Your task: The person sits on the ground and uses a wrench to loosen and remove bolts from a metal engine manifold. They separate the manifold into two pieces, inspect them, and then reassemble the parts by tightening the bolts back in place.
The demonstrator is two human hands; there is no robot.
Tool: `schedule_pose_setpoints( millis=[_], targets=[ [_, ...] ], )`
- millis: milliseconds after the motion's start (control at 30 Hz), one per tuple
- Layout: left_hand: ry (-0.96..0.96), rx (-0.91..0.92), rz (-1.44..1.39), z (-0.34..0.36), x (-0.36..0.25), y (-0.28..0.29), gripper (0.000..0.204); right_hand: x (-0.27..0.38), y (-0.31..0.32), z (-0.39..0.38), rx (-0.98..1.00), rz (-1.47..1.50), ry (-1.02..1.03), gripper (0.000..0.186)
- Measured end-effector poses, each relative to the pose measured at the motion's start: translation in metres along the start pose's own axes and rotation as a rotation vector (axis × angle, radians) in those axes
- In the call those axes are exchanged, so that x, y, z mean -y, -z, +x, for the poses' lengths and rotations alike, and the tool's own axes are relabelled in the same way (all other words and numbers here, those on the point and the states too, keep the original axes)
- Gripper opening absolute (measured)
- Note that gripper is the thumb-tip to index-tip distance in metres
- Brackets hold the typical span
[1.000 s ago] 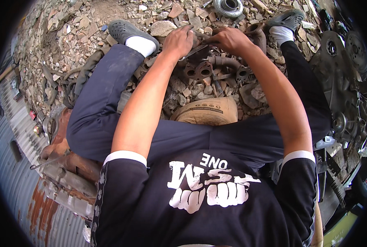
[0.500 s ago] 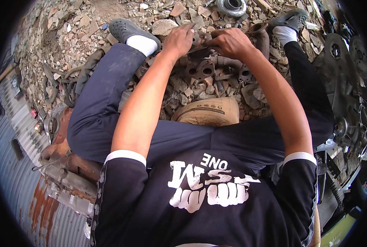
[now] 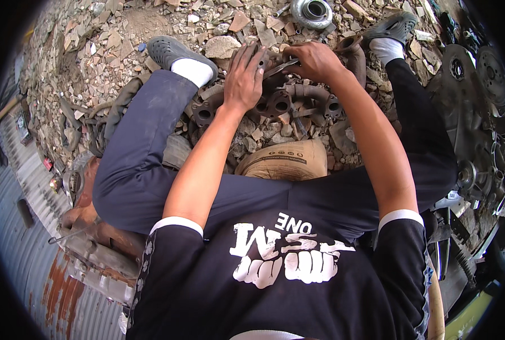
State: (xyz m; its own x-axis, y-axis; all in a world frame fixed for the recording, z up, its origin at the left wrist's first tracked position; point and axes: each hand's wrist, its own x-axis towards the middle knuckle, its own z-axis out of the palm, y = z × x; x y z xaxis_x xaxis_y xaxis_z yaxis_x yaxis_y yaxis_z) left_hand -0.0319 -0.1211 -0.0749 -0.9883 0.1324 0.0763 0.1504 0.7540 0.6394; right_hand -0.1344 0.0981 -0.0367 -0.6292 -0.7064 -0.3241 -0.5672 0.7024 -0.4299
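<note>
A rusty exhaust manifold (image 3: 303,90) with several flanged ports lies on the rubble between my feet. My left hand (image 3: 243,79) rests on the left part of the manifold, its fingers stretched out and nearly straight. Closed round a slim grey metal tool (image 3: 283,67), my right hand (image 3: 317,61) is over the far side of the manifold. The tool points down and left toward my left hand. It looks like a wrench, but my fingers hide its other end. What lies under my left palm is hidden.
A silvery turbocharger housing (image 3: 312,12) sits beyond the manifold. A brown paper sack (image 3: 286,158) lies close to my lap. Dark engine parts (image 3: 462,102) crowd the right side. Corrugated metal sheet (image 3: 37,226) and a rusty casting (image 3: 105,232) are at the left.
My left hand has turned flatter, its fingers now straightened on the manifold. The manifold appears tilted differently, with its left port now showing. The tool in my right hand has come into sight.
</note>
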Motion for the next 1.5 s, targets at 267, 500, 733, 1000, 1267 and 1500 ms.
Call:
schedule_pose_setpoints(
  millis=[267,500,733,1000,1267,1500],
  targets=[
    [0.080,-0.032,-0.222,-0.007,0.014,0.005,0.045,0.005,0.037,-0.007,-0.037,-0.005,-0.073,0.030],
    [0.124,-0.001,-0.286,-0.001,0.017,0.009,0.040,0.019,0.045,-0.017,-0.073,-0.095,-0.105,0.023],
    [0.180,-0.012,-0.313,-0.001,0.017,0.008,0.039,0.039,0.059,-0.031,0.040,0.011,-0.182,0.027],
    [0.196,0.011,-0.333,0.003,0.019,0.010,0.038,0.018,0.023,-0.011,0.121,0.268,-0.480,0.035],
    [0.192,0.017,-0.282,0.004,0.019,0.012,0.038,0.007,0.013,-0.008,0.104,0.518,-0.605,0.040],
    [0.227,0.094,-0.071,0.022,-0.005,0.024,0.040,-0.019,0.004,0.007,0.090,0.519,-0.702,0.046]
  ],
)
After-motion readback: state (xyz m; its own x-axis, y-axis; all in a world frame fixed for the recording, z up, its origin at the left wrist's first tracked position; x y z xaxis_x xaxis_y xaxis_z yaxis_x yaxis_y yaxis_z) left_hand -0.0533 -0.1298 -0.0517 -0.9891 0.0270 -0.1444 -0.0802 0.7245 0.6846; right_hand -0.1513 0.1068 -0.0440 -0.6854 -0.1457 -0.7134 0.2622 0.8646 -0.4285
